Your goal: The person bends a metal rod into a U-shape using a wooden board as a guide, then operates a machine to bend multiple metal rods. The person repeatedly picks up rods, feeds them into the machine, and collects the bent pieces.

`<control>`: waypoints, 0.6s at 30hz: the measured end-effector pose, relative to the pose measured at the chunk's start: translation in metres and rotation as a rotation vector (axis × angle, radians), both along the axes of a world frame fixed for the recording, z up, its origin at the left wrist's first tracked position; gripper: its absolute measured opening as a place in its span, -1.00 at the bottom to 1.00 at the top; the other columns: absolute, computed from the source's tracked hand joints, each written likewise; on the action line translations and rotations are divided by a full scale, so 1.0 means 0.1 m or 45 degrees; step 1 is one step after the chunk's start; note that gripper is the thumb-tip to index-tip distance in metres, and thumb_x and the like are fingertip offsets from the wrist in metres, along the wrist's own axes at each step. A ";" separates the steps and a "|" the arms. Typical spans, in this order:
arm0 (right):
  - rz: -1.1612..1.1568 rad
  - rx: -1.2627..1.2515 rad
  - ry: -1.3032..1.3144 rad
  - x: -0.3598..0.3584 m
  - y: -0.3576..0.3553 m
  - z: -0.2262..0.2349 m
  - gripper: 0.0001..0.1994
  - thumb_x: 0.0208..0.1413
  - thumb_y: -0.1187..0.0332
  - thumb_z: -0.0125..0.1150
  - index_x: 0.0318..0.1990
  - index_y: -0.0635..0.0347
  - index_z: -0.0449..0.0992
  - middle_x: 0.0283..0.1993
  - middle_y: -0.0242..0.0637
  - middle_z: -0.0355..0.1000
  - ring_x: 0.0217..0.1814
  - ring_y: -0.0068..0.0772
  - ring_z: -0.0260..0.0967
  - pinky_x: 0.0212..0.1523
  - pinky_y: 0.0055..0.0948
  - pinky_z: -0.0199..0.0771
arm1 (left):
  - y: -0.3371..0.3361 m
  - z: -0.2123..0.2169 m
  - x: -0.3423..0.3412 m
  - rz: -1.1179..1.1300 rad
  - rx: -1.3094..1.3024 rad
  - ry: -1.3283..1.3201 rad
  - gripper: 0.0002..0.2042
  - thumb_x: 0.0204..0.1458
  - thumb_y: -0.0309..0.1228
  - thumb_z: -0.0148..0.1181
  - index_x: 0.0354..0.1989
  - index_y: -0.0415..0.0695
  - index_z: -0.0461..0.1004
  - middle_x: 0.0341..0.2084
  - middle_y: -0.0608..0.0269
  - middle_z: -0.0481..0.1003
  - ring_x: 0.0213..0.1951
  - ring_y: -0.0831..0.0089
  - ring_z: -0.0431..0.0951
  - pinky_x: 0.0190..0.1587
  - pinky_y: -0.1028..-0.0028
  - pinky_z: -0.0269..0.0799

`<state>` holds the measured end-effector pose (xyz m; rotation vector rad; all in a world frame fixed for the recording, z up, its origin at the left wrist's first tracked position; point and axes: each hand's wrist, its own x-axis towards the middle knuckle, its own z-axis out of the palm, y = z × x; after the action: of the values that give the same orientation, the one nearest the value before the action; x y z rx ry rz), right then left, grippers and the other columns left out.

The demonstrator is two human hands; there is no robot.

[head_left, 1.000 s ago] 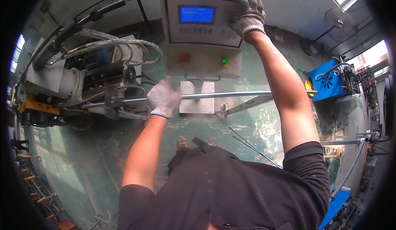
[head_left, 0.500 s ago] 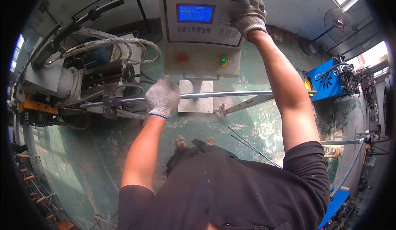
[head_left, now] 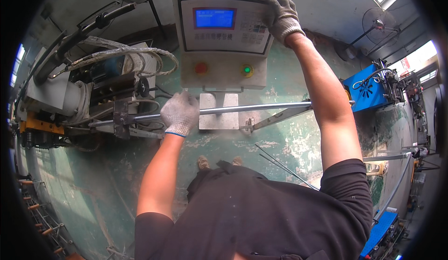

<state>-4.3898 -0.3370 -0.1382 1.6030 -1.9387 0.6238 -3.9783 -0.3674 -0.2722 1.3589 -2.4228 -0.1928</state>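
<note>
A long, straight metal tube (head_left: pixel 261 106) runs across in front of me, its left part passing through a dark bracket (head_left: pixel 122 119) on the machine. My left hand (head_left: pixel 180 113), in a pale knit glove, is closed around the tube. At the upper right corner of a light control panel (head_left: pixel 224 68), my gloved right hand (head_left: pixel 282 18) curls over the edge beside the keypad (head_left: pixel 253 31); its thumb is hard to make out. The panel has a lit blue screen (head_left: pixel 214 18), a red button (head_left: pixel 200 68) and a green-lit button (head_left: pixel 247 69). My right forearm hides the tube near its right end.
Hoses (head_left: pixel 126 51) and a black arm (head_left: pixel 84 36) belong to the machine at left. A slanted metal support (head_left: pixel 280 116) stands under the tube. A blue machine (head_left: pixel 366 87) and a standing fan (head_left: pixel 379 25) are at right. Thin rods (head_left: pixel 284 167) lie near my right side.
The view has shifted slightly, so the panel sits a little lower and to the left. My left hand still holds the tube, and my right hand stays at the panel's corner.
</note>
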 end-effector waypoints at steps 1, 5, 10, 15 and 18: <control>0.008 -0.014 -0.008 0.00 -0.01 0.00 -0.20 0.06 0.42 0.45 0.51 -0.29 0.34 0.50 -0.16 0.27 0.57 0.10 0.11 0.62 -0.04 0.16 | -0.01 -0.01 0.00 0.001 -0.002 -0.007 -0.76 0.18 -0.18 0.23 -0.33 -0.09 0.62 -0.35 0.00 0.63 -0.25 -0.09 0.68 -0.19 -0.03 0.60; -0.012 -0.007 -0.038 0.04 0.00 -0.01 -0.15 0.01 0.39 0.48 0.52 -0.28 0.32 0.52 -0.17 0.25 0.60 0.10 0.07 0.63 -0.05 0.14 | 0.00 0.03 0.00 0.004 0.030 -0.066 -0.76 0.15 -0.22 0.18 -0.23 -0.08 0.68 -0.30 0.00 0.65 -0.23 -0.05 0.71 -0.14 0.00 0.62; -0.108 0.006 0.017 0.13 0.00 -0.06 -0.01 -0.10 0.31 0.56 0.56 -0.28 0.22 0.56 -0.17 0.16 0.65 0.12 -0.02 0.64 0.02 0.11 | 0.02 0.05 -0.01 0.012 0.011 -0.056 -0.77 0.14 -0.23 0.19 -0.25 -0.08 0.68 -0.32 0.01 0.65 -0.25 -0.04 0.71 -0.16 0.01 0.63; -0.107 -0.024 0.050 0.15 -0.03 -0.12 0.07 -0.14 0.27 0.58 0.59 -0.26 0.13 0.57 -0.13 0.12 0.66 0.15 -0.04 0.62 0.10 0.10 | 0.02 0.02 0.00 -0.010 -0.041 -0.013 -0.79 0.13 -0.24 0.20 -0.26 -0.08 0.67 -0.33 0.03 0.65 -0.26 -0.03 0.71 -0.17 0.02 0.63; -0.121 -0.021 0.051 0.20 -0.04 -0.11 0.06 -0.14 0.27 0.58 0.59 -0.25 0.13 0.57 -0.13 0.12 0.65 0.15 -0.03 0.62 0.10 0.11 | 0.02 0.03 0.00 0.000 -0.037 0.001 -0.79 0.14 -0.22 0.21 -0.30 -0.08 0.65 -0.34 0.02 0.64 -0.27 -0.05 0.70 -0.19 0.00 0.61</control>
<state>-4.3700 -0.3405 -0.1496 1.4921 -1.9628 0.5641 -3.9780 -0.3655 -0.2695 1.3459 -2.4159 -0.1573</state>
